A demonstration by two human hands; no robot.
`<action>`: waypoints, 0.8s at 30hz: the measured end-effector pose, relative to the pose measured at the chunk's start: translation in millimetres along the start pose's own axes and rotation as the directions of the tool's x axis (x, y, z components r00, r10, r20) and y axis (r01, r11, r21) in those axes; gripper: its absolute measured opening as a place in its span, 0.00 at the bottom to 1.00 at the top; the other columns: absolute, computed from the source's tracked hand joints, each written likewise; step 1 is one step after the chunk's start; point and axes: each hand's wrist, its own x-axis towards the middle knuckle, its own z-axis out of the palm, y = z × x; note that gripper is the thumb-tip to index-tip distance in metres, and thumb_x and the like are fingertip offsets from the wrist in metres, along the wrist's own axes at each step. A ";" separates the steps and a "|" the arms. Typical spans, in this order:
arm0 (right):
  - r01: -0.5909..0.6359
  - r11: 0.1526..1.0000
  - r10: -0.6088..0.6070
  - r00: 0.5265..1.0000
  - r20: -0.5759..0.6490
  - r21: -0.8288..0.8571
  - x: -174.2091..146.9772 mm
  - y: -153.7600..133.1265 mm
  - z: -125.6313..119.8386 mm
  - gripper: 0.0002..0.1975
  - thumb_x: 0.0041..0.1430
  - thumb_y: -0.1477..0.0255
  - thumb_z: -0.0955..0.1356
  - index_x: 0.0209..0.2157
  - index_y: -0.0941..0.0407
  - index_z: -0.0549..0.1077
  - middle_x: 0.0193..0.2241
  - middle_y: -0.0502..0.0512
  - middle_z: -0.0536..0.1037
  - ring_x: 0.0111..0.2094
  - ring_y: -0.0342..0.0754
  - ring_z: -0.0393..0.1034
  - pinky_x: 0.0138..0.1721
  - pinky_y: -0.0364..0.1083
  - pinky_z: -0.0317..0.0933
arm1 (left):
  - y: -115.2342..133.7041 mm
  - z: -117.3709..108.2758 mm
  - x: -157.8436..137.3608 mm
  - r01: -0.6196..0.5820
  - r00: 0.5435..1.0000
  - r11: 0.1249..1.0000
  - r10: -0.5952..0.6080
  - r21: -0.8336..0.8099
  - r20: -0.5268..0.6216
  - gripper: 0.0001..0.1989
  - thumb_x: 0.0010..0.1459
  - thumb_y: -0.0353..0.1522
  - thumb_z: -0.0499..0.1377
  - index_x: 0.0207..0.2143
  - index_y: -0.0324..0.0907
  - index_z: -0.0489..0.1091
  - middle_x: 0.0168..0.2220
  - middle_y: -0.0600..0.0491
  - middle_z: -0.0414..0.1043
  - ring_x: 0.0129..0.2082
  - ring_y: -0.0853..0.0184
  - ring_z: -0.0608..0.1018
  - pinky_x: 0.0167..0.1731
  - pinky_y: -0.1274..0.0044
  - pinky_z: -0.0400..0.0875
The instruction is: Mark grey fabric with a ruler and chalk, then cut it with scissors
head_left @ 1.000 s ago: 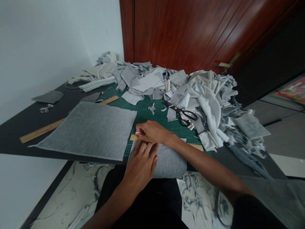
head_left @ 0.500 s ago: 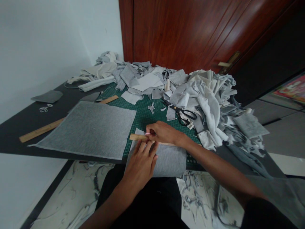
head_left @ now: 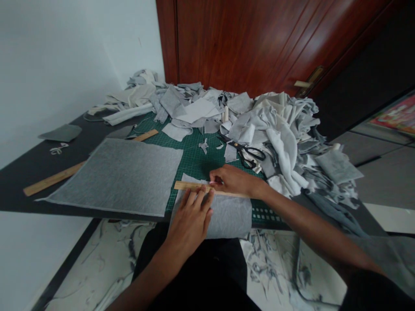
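A wooden ruler (head_left: 188, 185) lies across a grey piece of fabric (head_left: 230, 216) at the table's front edge. My left hand (head_left: 191, 216) lies flat with its fingers stretched out, their tips pressing on the ruler. Just right of those fingertips, my right hand (head_left: 235, 179) is closed in a pinch at the ruler's far edge. Between its fingers shows a bit of something small and pink, which looks like tailor's chalk (head_left: 212, 183); most of it is hidden. The fabric's near edge hangs over the table edge toward my lap.
A large grey fabric sheet (head_left: 123, 177) lies left, over a longer wooden ruler (head_left: 53, 179). Black-handled scissors (head_left: 248, 153) rest on the green cutting mat (head_left: 191, 157). Heaps of fabric scraps (head_left: 275, 116) line the back and right, before a wooden door (head_left: 240, 43).
My right hand has slid a little to the right along the ruler, uncovering more of it. My left hand stays on the ruler. The whole view has shifted slightly.
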 end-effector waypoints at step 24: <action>-0.178 0.984 0.174 0.979 0.104 0.029 -90.4 80.5 -11.5 0.13 0.67 0.64 0.67 0.32 0.57 0.75 0.25 0.53 0.76 0.26 0.44 0.67 0.32 0.44 0.55 | 2.3 -4.5 2.6 0.020 0.999 1.000 -0.020 -0.007 0.033 0.23 0.71 0.34 0.55 0.65 0.36 0.69 0.64 0.39 0.69 0.60 0.50 0.71 0.64 0.57 0.67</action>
